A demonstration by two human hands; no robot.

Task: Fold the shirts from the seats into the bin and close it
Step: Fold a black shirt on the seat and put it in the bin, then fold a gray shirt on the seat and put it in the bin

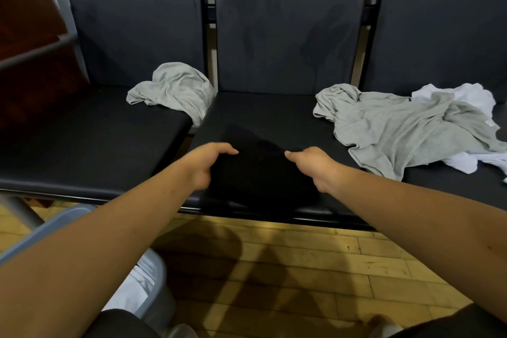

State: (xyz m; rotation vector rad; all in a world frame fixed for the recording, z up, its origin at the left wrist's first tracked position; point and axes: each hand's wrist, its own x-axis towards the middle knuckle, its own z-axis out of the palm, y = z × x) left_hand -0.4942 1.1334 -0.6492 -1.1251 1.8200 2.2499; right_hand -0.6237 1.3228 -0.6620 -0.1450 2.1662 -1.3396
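We see the black shirt [260, 173] at the front edge of the middle seat [260, 110]. The left hand [208, 164] and the right hand [315, 167] grip its sides, fingers curled onto the cloth. A crumpled grey shirt [175, 88] lies left, a spread grey shirt [397, 129] lies right, and the bin [157, 271] stands on the floor at lower left.

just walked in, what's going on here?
A person is folding a black shirt on the middle seat, with the left hand and right hand each gripping an edge of it. A crumpled gray shirt waits on the left seat, and a larger gray shirt and a white shirt lie to the right. The bin is uncovered, with white cloth inside.
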